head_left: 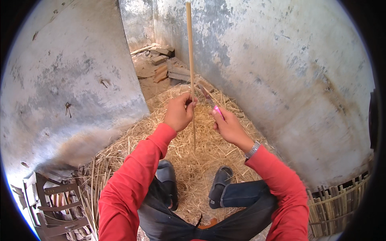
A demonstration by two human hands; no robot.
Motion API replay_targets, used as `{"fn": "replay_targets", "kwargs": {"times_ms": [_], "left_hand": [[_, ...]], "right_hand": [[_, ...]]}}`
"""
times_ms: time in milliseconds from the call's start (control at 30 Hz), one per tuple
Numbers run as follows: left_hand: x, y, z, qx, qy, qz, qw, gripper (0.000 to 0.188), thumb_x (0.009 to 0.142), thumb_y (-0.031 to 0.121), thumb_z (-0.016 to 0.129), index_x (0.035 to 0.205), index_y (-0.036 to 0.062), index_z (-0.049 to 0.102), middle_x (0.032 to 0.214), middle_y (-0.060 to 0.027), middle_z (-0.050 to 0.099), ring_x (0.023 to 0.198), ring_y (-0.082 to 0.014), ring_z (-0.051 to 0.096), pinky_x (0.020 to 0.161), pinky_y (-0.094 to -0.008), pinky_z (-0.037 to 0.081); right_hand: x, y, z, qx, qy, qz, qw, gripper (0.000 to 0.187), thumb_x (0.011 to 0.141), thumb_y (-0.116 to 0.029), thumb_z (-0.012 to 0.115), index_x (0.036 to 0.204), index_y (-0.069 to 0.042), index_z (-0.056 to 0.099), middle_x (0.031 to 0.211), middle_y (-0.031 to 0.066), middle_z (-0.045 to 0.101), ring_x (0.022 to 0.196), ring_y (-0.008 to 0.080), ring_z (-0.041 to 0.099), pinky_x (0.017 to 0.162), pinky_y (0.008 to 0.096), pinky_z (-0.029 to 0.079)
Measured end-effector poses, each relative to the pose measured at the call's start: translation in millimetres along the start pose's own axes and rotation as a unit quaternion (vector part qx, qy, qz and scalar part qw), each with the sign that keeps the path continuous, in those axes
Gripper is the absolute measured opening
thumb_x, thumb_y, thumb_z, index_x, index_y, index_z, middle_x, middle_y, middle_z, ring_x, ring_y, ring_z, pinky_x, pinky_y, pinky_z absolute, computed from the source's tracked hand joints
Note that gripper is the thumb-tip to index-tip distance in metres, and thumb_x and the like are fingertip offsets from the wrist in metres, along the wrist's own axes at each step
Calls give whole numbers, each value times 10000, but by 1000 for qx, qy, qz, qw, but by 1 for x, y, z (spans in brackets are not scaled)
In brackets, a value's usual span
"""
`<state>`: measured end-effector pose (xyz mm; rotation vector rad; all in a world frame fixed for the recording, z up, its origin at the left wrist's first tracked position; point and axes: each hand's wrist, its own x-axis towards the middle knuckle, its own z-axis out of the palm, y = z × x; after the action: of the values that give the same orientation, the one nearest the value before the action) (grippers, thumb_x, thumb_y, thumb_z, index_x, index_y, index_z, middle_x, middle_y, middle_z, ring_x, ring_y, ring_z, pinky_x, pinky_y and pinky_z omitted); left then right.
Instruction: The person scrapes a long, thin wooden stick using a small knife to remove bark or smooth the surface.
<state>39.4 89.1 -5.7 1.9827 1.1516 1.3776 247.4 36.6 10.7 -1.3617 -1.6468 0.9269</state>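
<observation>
We have a pale tan stick (191,60) in our left hand (181,111) and a bright pink knife handle (218,112) in our right hand (230,125); red sleeves (128,180) behind them, golden straw (201,155) below, mottled white and grey-blue wall (277,76) beyond.

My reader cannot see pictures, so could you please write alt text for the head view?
A person's left hand holds a thin stick upright; the right hand holds a pink-handled knife beside it. Loose straw lies around the person's shoes, near worn, stained walls.
</observation>
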Motion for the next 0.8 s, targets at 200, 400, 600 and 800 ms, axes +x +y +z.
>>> {"fn": "replay_targets", "kwargs": {"times_ms": [200,400,600,800], "left_hand": [[0,-36,-10,-23,-63,-108,992,104,960,-48,616,1054,-31,659,897,-112,759,871,-165,753,790,-311,594],[1,-25,-6,-21,-73,-92,993,97,960,-44,635,1057,-37,645,908,-131,766,902,-179,763,816,-314,597],[4,-6,8,-7,-113,-58,992,90,946,-46,645,1034,-30,650,906,-160,764,910,-218,776,797,-333,608],[0,-14,2,-10,-109,-46,993,91,954,-28,639,1044,-26,656,886,-141,771,878,-215,782,781,-328,604]], "right_hand": [[0,29,55,16,147,-4,989,396,1112,-304,448,966,-1,657,654,51,554,577,159,547,580,359,427],[-26,34,102,57,218,14,974,368,1110,-283,451,992,14,634,670,128,560,576,270,561,585,412,439],[-73,117,148,-93,202,43,974,330,1102,-263,443,1005,-8,629,778,269,646,697,490,617,607,541,440],[-34,28,60,-55,165,75,982,372,1118,-272,394,1034,17,612,771,283,645,685,516,609,593,547,427]]}}
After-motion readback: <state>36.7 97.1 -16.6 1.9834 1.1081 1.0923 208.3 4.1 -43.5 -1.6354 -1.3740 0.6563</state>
